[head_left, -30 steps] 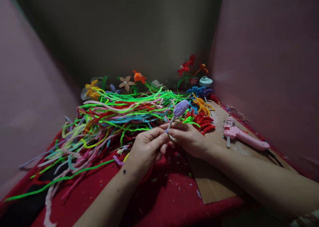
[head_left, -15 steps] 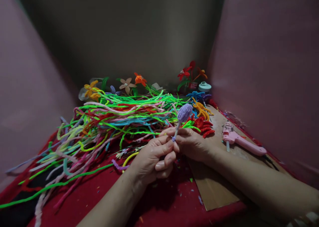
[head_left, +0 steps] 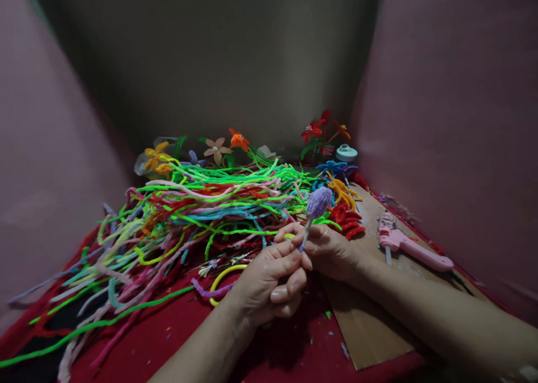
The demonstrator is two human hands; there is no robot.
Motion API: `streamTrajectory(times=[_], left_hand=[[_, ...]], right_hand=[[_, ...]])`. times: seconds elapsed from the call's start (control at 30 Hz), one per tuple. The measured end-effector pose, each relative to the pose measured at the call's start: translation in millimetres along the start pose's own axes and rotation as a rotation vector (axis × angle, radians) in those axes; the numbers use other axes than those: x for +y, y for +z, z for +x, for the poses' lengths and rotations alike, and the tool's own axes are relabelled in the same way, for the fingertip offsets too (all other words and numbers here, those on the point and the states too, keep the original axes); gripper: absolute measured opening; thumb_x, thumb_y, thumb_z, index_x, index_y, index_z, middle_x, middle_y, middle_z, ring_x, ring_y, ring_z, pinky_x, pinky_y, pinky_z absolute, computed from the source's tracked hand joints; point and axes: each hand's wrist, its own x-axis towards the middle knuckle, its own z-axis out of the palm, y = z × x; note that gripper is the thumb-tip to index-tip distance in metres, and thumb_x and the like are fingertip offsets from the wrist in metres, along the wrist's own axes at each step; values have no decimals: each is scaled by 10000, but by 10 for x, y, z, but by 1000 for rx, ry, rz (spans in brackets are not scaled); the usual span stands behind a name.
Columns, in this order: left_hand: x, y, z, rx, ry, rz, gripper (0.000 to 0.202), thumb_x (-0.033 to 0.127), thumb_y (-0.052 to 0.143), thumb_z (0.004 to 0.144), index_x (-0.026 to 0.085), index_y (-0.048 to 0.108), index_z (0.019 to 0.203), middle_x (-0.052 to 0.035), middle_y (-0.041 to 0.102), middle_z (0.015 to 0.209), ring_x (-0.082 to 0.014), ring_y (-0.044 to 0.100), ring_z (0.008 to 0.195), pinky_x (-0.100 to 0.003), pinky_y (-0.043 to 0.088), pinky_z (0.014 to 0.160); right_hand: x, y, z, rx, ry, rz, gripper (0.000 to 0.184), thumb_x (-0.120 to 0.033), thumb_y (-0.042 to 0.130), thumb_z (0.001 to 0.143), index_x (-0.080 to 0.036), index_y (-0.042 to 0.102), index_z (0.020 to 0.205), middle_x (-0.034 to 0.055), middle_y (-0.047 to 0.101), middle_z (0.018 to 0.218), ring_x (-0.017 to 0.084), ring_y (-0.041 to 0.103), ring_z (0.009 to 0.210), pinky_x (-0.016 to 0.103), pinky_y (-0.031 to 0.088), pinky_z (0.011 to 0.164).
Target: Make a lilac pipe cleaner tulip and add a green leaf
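Observation:
My left hand (head_left: 269, 282) pinches the thin stem of a lilac pipe-cleaner bud (head_left: 318, 202) between thumb and forefinger, the other fingers curled in. My right hand (head_left: 330, 248) is closed just behind it, its fingertips meeting the same stem. The fuzzy bud stands upright above both hands. A yellow pipe cleaner (head_left: 225, 274) curves on the cloth under my left hand, and a bit of yellow shows between my hands.
A big heap of coloured pipe cleaners (head_left: 193, 215) covers the red cloth (head_left: 168, 344) to the left. Finished pipe-cleaner flowers (head_left: 321, 130) stand at the back. A pink glue gun (head_left: 409, 246) lies on brown cardboard (head_left: 370, 332) at right. Pink walls close in on both sides.
Both hands and the bud have shifted slightly right and toward me. My left fingers have curled in more around the stem, and a yellow pipe cleaner now shows beneath them.

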Motion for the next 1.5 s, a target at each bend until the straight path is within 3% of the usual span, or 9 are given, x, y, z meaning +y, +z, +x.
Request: streamTrajectory(times=[0.13,0.33,0.43,0.57,0.67,0.8,0.97,1.23,1.5], left_hand=[[31,16,2,27,-13,34,175,305,557,837,143,569,773,80,447,399,-4,148,243,-119,254,250],[88,57,-15,182,19,245,227,360,532,836,143,561,775,63,483,455,-17,237,267,-151,275,284],[84,80,-20,359,88,567,231,385,520,834,158,566,829,46,520,536,-45,360,331,-172,296,334],[23,38,-27,552,372,1280,161,293,565,810,178,580,922,0,604,690,-131,567,609,-240,441,580],[-32,-34,-26,623,527,1695,193,265,522,846,166,537,1011,-59,664,823,-189,633,735,-289,470,658],[-40,-60,-4,606,744,1930,243,210,459,886,161,478,1124,-92,679,957,-187,660,838,-274,491,720],[17,1,11,609,796,2183,150,167,413,895,145,560,918,-63,648,701,-156,623,616,-236,443,572],[38,64,-47,564,711,1675,160,155,393,902,179,551,904,-19,635,729,-117,589,650,-213,425,637],[106,148,-42,537,436,973,192,273,507,847,160,588,715,6,580,641,-100,486,579,-202,385,557]], right_hand=[[33,-42,2,-4,-17,0,134,-274,730,701,-186,725,802,45,602,1037,22,492,501,221,434,573],[69,-45,16,88,-28,16,106,-255,747,673,-195,727,757,35,598,1014,86,539,665,232,432,599],[68,-34,23,162,-39,15,101,-230,756,644,-187,727,731,41,618,1011,108,552,704,242,442,613],[54,-38,32,282,-39,33,157,-221,754,632,-177,732,781,43,659,897,131,576,724,264,451,666],[63,-50,36,308,-21,42,219,-246,739,665,-166,726,868,45,670,809,132,584,687,269,450,658],[106,-53,34,304,-28,66,184,-230,738,675,-168,726,848,22,654,694,118,573,627,248,430,601],[138,-28,31,314,-11,86,191,-219,756,648,-162,733,829,6,637,615,99,533,525,228,375,509],[137,-11,23,260,-43,-26,210,-226,731,680,-168,731,882,5,643,650,86,505,525,229,359,519],[80,5,7,211,-22,-167,263,-256,682,733,-159,706,976,-10,595,625,77,448,513,221,320,501]])
